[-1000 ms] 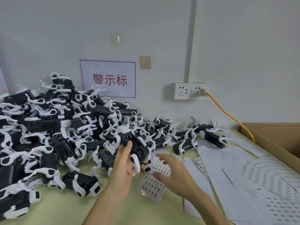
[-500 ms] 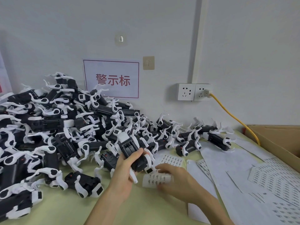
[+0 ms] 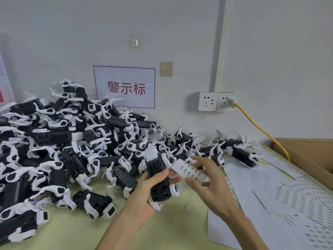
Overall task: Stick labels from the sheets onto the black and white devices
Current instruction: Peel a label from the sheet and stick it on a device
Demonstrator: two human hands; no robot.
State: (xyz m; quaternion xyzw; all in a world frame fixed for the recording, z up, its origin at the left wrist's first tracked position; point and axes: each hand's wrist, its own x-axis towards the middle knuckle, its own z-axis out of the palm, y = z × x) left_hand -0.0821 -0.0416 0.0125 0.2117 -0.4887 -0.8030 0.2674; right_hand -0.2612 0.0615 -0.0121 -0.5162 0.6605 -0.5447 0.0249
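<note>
Just above the green table [image 3: 171,224], near a white wall [image 3: 270,51], left hand [image 3: 142,201] grips device [image 3: 158,177], right hand [image 3: 212,184] pinches label sheet [image 3: 189,171].

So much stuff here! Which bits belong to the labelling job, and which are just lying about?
In the job: left hand gripping one black and white device; right hand holding a small label sheet; pile of devices; loose label sheets.
Lying about: cardboard box; yellow cable; wall sockets; red-lettered sign.
</note>
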